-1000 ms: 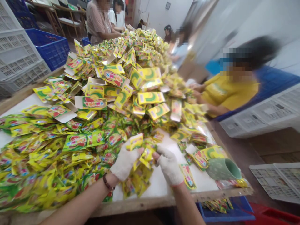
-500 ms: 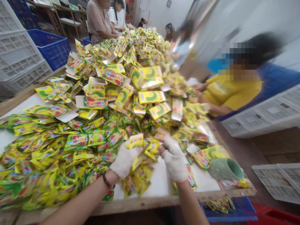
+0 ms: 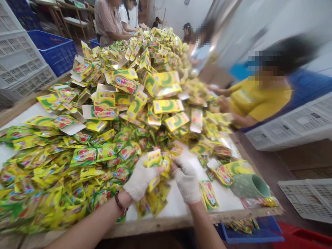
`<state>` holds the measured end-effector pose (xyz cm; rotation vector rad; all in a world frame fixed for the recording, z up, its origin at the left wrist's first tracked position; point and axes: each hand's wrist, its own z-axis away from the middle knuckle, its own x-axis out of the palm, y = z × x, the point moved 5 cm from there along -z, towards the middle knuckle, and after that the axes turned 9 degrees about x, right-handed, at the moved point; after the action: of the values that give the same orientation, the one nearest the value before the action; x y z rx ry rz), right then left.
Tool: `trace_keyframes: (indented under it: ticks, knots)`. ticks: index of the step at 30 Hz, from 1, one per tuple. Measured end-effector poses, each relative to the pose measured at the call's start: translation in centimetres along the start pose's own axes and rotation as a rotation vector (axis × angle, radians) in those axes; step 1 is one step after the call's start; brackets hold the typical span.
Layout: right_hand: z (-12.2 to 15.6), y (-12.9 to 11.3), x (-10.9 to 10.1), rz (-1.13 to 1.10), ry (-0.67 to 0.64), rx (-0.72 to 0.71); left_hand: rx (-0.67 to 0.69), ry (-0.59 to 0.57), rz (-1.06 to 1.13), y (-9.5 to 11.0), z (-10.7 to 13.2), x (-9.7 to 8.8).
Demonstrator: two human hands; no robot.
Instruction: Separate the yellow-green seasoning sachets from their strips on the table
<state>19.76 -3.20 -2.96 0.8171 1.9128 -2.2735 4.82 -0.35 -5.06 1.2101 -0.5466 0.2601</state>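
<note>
Both my hands wear white knitted gloves and meet over the near edge of the table. My left hand is closed on a small yellow carton held upright. My right hand pinches a yellow sachet right beside the carton. A loose bunch of yellow-green sachets lies under my hands on the white tabletop. A huge heap of sachets and flat yellow cartons covers the table beyond.
A green plastic cup lies on its side at the near right corner. A person in a yellow shirt works at the right edge; other people stand at the far end. White crates and a blue crate stand on the left.
My right hand went forward to the pile, then drew back to the carton with a sachet. My left hand kept the carton in about the same place.
</note>
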Motion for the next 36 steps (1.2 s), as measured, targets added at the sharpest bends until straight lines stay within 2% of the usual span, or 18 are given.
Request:
trace_keyframes:
  ticks: [4,8,10,13,16,19,22,24,28,30,33,36]
  knots:
    - [0.7,-0.3,0.6,-0.145,-0.048,0.048,0.037,0.055,0.013,-0.2,-0.1,0.0]
    - [1.0,-1.0,1.5,-0.219,-0.202,0.061,0.14,-0.066,-0.156,0.6,0.1,0.5]
    - [0.8,-1.1,1.1,-0.236,-0.201,0.066,0.256,-0.118,-0.406,1.6,0.2,0.3]
    - [0.3,-1.2,-0.8,-0.274,-0.078,0.041,0.509,-0.12,-0.976,3.3,0.4,-0.2]
    - [0.5,-1.5,-1.9,-0.363,-0.028,0.08,0.76,-0.181,-1.443,3.5,0.5,0.2]
    - [1.3,-2.4,-1.5,-0.311,-0.023,0.098,0.893,-0.233,-1.661,2.5,0.5,0.6]
    - [1.9,-3.2,-0.3,-0.134,-0.066,0.081,1.009,-0.177,-1.734,2.1,0.9,0.8]
    - [2.0,-3.2,0.4,-0.034,-0.153,0.054,1.031,-0.187,-1.772,1.8,1.2,0.8]
    - [1.5,-2.9,1.0,0.164,-0.306,-0.005,0.958,-0.331,-1.847,0.8,1.4,1.1]
    - [1.2,-2.7,1.0,0.328,-0.27,-0.017,0.921,-0.362,-1.873,0.4,1.4,1.3]
    - [1.0,-2.7,1.2,0.535,-0.125,-0.025,0.889,-0.325,-1.878,0.2,1.0,1.3]
    - [1.0,-2.6,1.4,0.451,-0.07,-0.056,0.929,-0.343,-1.802,0.3,0.7,1.1]
